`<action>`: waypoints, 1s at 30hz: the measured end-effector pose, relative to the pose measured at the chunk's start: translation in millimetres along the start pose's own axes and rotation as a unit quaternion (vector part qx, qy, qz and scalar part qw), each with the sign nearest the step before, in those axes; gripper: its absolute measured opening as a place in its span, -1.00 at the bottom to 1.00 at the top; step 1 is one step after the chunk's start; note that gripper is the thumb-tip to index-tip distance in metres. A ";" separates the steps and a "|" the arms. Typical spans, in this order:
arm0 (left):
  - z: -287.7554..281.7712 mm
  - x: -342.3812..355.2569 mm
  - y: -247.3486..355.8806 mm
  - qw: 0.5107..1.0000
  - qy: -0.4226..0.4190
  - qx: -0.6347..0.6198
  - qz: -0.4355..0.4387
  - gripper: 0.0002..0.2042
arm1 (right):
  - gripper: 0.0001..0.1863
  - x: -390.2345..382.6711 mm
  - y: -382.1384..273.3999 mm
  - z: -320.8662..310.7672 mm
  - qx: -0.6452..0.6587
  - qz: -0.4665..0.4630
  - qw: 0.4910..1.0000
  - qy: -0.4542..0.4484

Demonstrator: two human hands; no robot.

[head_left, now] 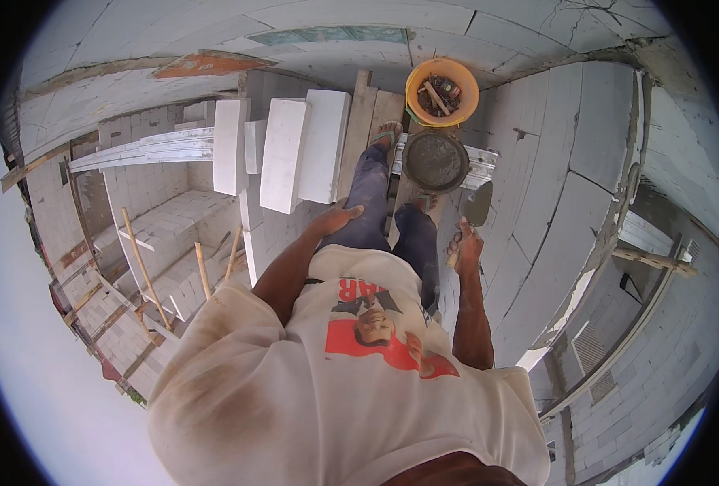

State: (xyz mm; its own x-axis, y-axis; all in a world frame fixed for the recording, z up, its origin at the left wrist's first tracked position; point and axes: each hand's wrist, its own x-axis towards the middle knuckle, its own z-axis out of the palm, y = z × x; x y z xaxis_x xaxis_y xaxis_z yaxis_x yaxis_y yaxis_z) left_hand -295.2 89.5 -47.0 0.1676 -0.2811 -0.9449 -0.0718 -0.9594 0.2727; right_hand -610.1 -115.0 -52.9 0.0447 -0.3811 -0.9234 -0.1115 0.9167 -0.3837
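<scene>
My left hand [339, 219] rests on my left thigh with its fingers extended and nothing in them. My right hand [465, 243] grips a trowel [476, 203] by its handle, the mortar-coated blade pointing up beside my right leg. Just beyond that blade sits a dark round pan [410, 172] of wet grey mortar [436, 155]. Behind the pan is an orange bucket [416, 81] holding sticks and debris. My sandalled feet are on wooden planks [358, 121], one either side of the pan's near left edge.
Stacked white blocks [324, 142] stand left of the planks, near long metal profiles [141, 150]. A tall block wall [554, 186] borders my right. Below on the left are a lower block structure [165, 211] and bamboo poles [201, 267]. Loose timber [651, 257] juts out at far right.
</scene>
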 end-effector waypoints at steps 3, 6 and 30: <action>31.2 -21.1 -15.8 0.995 0.005 -0.097 -0.036 0.04 | -0.70 13.2 15.0 -27.9 -0.063 0.045 0.997 -0.001; 60.2 -35.4 -31.5 0.981 0.012 -0.186 -0.055 0.02 | -0.72 20.1 19.7 -43.7 -0.112 0.066 0.991 -0.012; 30.4 276.6 -429.1 0.646 0.428 -0.586 -0.238 -0.07 | -0.49 361.0 82.9 352.8 -0.535 -0.229 0.736 -0.347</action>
State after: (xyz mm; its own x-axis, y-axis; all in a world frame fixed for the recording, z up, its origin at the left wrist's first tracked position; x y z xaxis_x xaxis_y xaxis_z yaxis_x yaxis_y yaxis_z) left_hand -247.9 424.1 -430.9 0.4144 0.6235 -0.6630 0.8973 -0.1585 0.4119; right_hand -252.9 -134.2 -418.6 0.7755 -0.1265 -0.6185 -0.6276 -0.0482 -0.7770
